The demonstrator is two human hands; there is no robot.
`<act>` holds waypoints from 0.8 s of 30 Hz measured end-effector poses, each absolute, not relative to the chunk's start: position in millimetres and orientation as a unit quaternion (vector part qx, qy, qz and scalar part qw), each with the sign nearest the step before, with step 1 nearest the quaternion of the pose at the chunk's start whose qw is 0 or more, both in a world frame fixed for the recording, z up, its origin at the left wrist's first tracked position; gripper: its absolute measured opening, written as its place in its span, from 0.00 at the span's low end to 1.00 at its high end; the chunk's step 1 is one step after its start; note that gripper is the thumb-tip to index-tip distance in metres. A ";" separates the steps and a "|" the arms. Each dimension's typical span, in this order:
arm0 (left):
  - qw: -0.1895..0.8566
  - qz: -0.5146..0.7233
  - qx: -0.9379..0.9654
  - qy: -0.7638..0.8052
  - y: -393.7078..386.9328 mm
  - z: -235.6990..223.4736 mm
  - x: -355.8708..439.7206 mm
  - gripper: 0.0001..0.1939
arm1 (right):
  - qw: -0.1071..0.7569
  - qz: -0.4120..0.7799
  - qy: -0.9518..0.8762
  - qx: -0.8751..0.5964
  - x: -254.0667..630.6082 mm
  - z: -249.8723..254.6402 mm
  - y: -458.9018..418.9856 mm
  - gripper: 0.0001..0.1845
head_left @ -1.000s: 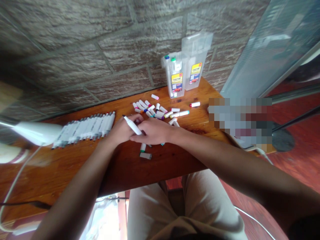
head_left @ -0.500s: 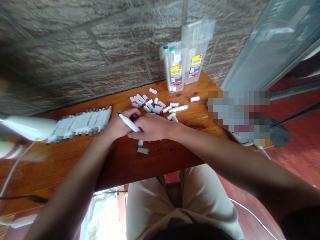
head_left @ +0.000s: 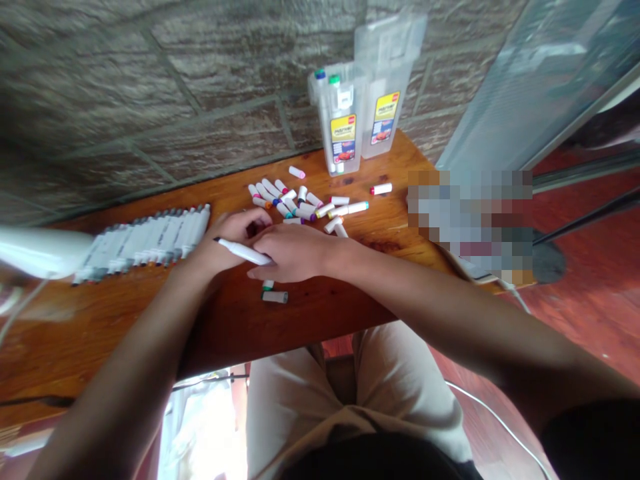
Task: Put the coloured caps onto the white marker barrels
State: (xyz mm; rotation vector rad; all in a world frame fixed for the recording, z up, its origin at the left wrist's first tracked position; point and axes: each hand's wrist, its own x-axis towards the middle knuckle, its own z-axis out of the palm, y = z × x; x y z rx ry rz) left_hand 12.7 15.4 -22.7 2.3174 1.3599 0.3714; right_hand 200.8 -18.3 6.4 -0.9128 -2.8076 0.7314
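Note:
My right hand (head_left: 295, 251) is closed on a white marker (head_left: 243, 251), whose dark end points left across my left wrist. Just behind and touching it, my left hand (head_left: 235, 227) has its fingers curled inward. Whatever those fingers hold, if anything, is hidden by the right hand. Several white marker caps with coloured ends, such as a yellow-ended cap (head_left: 324, 211), lie scattered beyond the hands. A loose cap (head_left: 275, 297) rests nearer to me, below the right hand, beside a green-ended cap (head_left: 268, 285). Left of my hands, a row of white markers (head_left: 145, 237) lies side by side.
Two clear plastic marker cases (head_left: 344, 140) (head_left: 384, 120) stand against the stone-pattern wall (head_left: 225, 87); the nearer one contains a few markers. A white lamp (head_left: 45, 252) is at the left of the wooden table (head_left: 230, 340). A blurred-out patch covers something at the right end.
The marker in my right hand now lies flatter, its dark end lower and farther left. Both hands stay together. The whole view has shifted slightly.

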 end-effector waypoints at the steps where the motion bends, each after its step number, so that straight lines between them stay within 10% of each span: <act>1: 0.210 0.136 0.835 0.490 15.4 -23.2 12.6 0.13 | 0.051 0.240 -0.922 -0.299 201.0 5.9 -17.8 0.17; 24: 0.222 0.152 0.844 0.465 11.8 -23.1 11.4 0.11 | 0.165 0.386 -0.851 -0.315 199.4 -6.2 -4.0 0.16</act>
